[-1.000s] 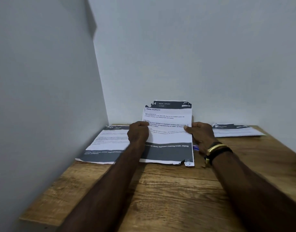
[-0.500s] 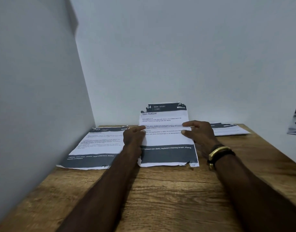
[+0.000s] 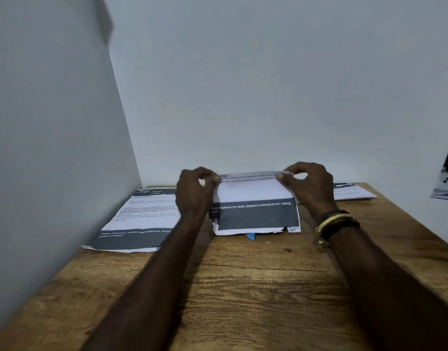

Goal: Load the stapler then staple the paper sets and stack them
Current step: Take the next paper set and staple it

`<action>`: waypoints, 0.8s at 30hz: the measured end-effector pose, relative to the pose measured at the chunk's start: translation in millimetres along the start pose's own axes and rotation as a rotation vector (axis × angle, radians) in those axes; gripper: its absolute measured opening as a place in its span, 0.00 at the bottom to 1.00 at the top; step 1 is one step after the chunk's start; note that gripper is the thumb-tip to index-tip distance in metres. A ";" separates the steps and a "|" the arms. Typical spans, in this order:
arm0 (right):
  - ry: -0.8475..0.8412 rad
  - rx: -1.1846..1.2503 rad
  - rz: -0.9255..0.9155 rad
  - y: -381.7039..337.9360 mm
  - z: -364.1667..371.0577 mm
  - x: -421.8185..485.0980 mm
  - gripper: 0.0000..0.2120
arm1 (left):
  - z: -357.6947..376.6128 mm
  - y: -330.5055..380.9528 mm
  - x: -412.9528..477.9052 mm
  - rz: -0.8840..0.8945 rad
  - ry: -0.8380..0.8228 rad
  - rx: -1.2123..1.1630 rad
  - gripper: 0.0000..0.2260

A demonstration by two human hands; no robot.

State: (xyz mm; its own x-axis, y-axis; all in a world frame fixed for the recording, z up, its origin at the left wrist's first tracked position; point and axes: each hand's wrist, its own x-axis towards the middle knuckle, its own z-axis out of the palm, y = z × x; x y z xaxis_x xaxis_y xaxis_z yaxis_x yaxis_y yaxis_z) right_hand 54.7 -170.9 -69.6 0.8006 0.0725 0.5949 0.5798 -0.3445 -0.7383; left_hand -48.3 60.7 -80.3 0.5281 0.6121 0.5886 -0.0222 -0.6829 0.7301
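One paper set (image 3: 141, 219) lies flat near the back left corner of the desk (image 3: 243, 300), beside the wall. Next comes the left hand (image 3: 195, 193), pinching the left end of the lifted far edge of the middle paper set (image 3: 253, 214). This set sits by the back edge of the desk, straight ahead, its near end down on the wood. The held edge runs side to side between the hands. A small blue thing (image 3: 250, 235) peeks out under its near edge; I cannot tell what it is. The right hand (image 3: 309, 186) pinches the right end, so both hands are equally close. Another paper set (image 3: 352, 192) lies near the back right corner.
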 end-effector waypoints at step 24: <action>-0.236 0.108 0.022 14.5 -3.8 -9.6 0.10 | 16.1 -8.9 -7.6 -0.599 -0.442 -0.714 0.22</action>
State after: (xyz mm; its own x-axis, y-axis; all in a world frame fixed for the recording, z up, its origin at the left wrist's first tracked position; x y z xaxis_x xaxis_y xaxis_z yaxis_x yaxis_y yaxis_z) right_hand 54.9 -180.1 -84.8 0.8190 0.2871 0.4969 0.5645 -0.2477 -0.7874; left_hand -38.4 55.6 -96.9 0.8801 0.4746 -0.0144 -0.0756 0.1700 0.9825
